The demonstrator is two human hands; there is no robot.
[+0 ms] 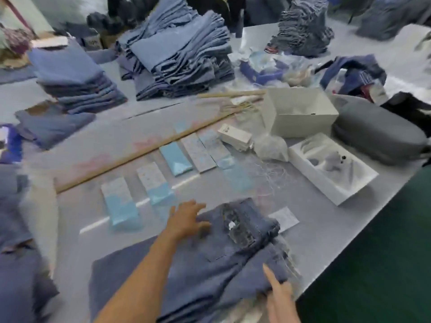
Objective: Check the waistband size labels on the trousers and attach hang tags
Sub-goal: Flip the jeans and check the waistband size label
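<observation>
The frame is smeared with motion blur, but the layout reads well enough. A folded pair of blue trousers (210, 264) lies flat on the grey table (349, 241), close to its near edge, waistband end (247, 227) pointing away from the person. The left hand (186, 220) stretches out over the top left of the trousers, fingers spread and fairly straight, resting on or just above the cloth; it grips nothing. The right hand (279, 297) sits at the lower right of the garment, index finger straight and pointing along the fabric; the other fingers are too blurred to read, and no object shows in it. A white slip of paper (283, 219) lies just beside the waistband, touching its right side. Beyond the trousers, hang tags (176, 158) sit in a slanting row, blue and patterned, with a long wooden stick (144, 155) behind them. Further right stand an open white box (300, 111) and a shallow white tray (333, 169). Stacks of folded trousers (177, 54) fill the far side.
</observation>
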